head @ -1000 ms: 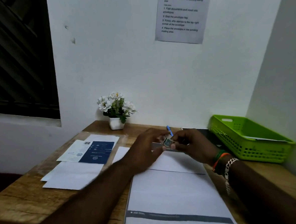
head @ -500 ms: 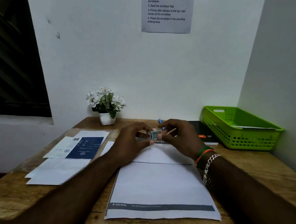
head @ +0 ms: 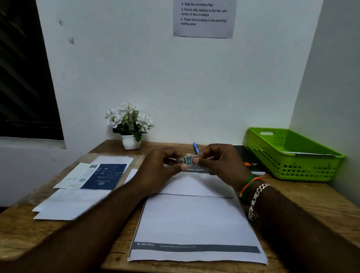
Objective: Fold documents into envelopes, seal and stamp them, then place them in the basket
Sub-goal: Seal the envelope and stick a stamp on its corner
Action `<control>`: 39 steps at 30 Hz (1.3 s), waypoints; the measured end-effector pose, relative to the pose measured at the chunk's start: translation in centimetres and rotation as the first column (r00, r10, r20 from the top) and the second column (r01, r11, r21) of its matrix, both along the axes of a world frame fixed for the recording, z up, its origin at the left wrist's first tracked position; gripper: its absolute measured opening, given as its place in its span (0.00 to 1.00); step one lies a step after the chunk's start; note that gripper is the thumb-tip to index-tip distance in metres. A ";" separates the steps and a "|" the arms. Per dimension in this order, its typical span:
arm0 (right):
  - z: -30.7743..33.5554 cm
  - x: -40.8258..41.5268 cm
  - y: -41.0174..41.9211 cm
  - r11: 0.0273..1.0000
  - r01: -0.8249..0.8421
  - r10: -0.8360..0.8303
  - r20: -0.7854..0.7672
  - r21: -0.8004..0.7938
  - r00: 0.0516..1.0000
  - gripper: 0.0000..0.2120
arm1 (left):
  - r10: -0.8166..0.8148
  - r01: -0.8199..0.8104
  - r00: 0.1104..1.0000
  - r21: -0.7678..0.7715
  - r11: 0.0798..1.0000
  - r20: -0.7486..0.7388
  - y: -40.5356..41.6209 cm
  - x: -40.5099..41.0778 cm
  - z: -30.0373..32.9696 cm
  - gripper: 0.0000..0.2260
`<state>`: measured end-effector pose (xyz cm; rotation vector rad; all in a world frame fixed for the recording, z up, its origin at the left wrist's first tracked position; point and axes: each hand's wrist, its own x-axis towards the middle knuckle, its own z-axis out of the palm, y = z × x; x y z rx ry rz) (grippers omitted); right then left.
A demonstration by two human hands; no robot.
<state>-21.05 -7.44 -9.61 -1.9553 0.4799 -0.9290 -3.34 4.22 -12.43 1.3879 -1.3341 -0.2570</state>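
Item: stamp (head: 190, 160), small, bluish, held above the far end of the white envelope (head: 193, 219), which is lying flat on the wooden table (head: 318, 199) with its grey-banded edge toward the person. Left hand (head: 162, 167) and right hand (head: 221, 162) are meeting together, fingertips of both pinching the stamp between them; whether a backing is peeling away cannot be told. Compared with a second ago, the hands are sitting in the same pinch over the same spot and the stamp is showing its printed face more squarely, so separation is probably still underway and fixing is not yet begun. Green basket (head: 295, 164) is standing at the far right, well apart, a sheet already resting inside. Document stack (head: 87, 185) is lying to the left; potted flowers (head: 130, 125), blue pen (head: 196, 147) and wall notice (head: 204, 13) are sitting behind.
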 end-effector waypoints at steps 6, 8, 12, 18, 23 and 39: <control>0.4 -0.5 0.2 0.974 -0.085 0.082 0.024 0.212 0.996 0.06 | 0.111 -0.112 0.994 -0.025 0.993 -0.020 0.5 -0.2 0.9 0.14; 0.7 -0.6 0.0 0.974 -0.060 0.053 0.036 0.220 0.998 0.07 | 0.154 -0.154 0.987 -0.010 0.988 -0.038 0.6 0.2 1.1 0.20; 0.4 -1.1 -1.8 0.981 0.042 -0.055 0.066 0.192 0.996 0.05 | 0.250 -0.252 0.968 0.091 0.963 0.029 -0.9 2.2 2.1 0.30; -1.2 -1.2 -5.6 0.927 0.365 -0.361 0.056 -0.086 0.931 0.08 | 0.364 -0.406 0.905 0.193 0.893 0.220 -6.3 6.2 3.8 0.26; -1.5 -0.7 -7.0 0.913 0.380 -0.379 0.038 -0.146 0.925 0.10 | 0.406 -0.498 0.850 0.258 0.828 0.336 -9.4 8.6 2.7 0.25; -0.4 -1.3 -4.4 0.966 0.156 -0.178 0.090 0.208 0.980 0.06 | 0.312 -0.329 0.943 0.181 0.927 0.116 -6.5 -2.4 4.8 0.10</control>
